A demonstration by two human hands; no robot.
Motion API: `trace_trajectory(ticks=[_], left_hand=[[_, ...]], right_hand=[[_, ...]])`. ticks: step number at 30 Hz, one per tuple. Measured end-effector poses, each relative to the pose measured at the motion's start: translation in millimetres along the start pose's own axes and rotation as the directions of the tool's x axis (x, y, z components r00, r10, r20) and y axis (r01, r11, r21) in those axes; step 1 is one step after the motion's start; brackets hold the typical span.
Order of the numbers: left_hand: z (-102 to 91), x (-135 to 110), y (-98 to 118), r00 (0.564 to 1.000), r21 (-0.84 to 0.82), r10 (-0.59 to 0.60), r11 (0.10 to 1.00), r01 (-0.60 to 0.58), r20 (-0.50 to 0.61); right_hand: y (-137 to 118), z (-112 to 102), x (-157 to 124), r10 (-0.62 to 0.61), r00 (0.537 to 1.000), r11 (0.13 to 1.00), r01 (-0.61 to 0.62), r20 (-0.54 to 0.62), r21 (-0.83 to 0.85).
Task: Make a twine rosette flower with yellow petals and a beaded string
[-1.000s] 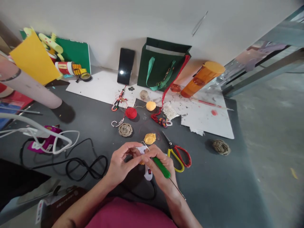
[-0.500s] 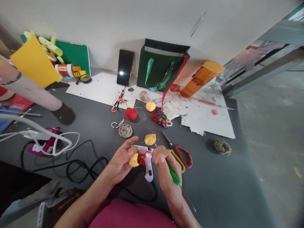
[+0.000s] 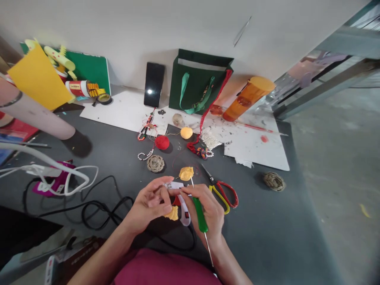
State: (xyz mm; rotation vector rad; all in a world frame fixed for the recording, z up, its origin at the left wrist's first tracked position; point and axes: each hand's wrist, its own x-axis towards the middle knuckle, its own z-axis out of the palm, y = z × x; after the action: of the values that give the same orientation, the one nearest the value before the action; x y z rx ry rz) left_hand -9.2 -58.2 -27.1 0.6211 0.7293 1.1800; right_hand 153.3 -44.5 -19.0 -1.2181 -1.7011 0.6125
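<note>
My left hand [image 3: 150, 202] is closed on a small yellow crocheted piece [image 3: 172, 213], which sticks out below its thumb. In my right hand [image 3: 214, 215] is a green-handled crochet hook [image 3: 200, 217]; its thin metal shaft shows at both ends. The fingertips of both hands meet, or nearly so, above a white glue gun [image 3: 185, 215] that they partly cover. Just beyond the hands lies another yellow crocheted piece [image 3: 186, 173], close to the hook's upper tip. Red-and-yellow-handled scissors [image 3: 228, 194] rest to the right of my right hand.
Red yarn [image 3: 162, 142], yellow yarn [image 3: 186, 133] and a beige crocheted flower [image 3: 155, 163] lie ahead. A dark green paper bag [image 3: 197, 85], phone [image 3: 154, 84] and orange tube [image 3: 247, 99] stand by the wall. Black cable [image 3: 97, 209] coils at left; a rolled beige piece [image 3: 274, 181] sits right.
My hands have come together, and the left fingers have curled in. The crochet hook has swung more upright. The yellow piece in my left hand has shifted lower. The view has moved slightly.
</note>
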Motion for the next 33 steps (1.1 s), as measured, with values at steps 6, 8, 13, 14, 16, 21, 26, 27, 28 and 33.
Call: trace_trajectory(ticks=[6,8,13,14,16,21,26,27,28,33], left_hand=[[1.9,-7.1,8.3,0.998,0.173,0.065,0.983,-0.065,0.006],[1.1,-11.5,10.7,0.998,0.237,0.054,0.97,-0.05,-0.011],[-2.1,-24.9,15.3,0.997,0.282,0.042,0.959,-0.022,-0.063],[-3.1,-27.8,15.6,0.996,0.252,0.055,0.967,-0.035,-0.073],[-5.9,-34.5,15.8,0.993,0.164,0.078,0.985,-0.063,-0.089],[-15.7,-58.1,20.2,0.982,0.016,0.073,0.997,-0.071,-0.175],[-17.9,-84.3,30.4,0.954,0.04,0.13,0.991,-0.124,-0.271],[-17.1,-88.7,31.3,0.946,0.07,0.145,0.989,-0.13,-0.291],[-16.1,-92.6,31.5,0.937,0.106,0.161,0.985,-0.134,-0.311],[-10.2,-105.7,24.0,0.928,0.27,0.201,0.956,-0.116,-0.312]], right_hand=[[-8.0,-1.2,1.1,-0.035,0.996,0.999,0.037,0.087,-0.019],[-8.5,0.5,-0.6,-0.049,0.994,0.998,0.052,0.093,-0.027],[-12.4,9.5,-7.6,0.027,0.998,0.999,-0.029,0.062,0.023],[-14.9,11.2,-8.5,0.072,0.996,0.996,-0.075,0.059,0.044],[-21.3,13.4,-9.5,0.184,0.981,0.978,-0.19,0.065,0.09],[-41.0,14.9,-16.8,0.22,0.944,0.943,-0.27,0.245,0.193],[-54.5,19.4,-39.1,-0.199,0.836,0.934,0.004,0.511,0.359],[-56.0,20.0,-43.5,-0.189,0.844,0.935,-0.003,0.503,0.355],[-57.2,20.2,-47.2,-0.137,0.867,0.941,-0.038,0.479,0.337],[-65.7,18.1,-56.1,0.133,0.9,0.863,-0.312,0.416,0.397]])
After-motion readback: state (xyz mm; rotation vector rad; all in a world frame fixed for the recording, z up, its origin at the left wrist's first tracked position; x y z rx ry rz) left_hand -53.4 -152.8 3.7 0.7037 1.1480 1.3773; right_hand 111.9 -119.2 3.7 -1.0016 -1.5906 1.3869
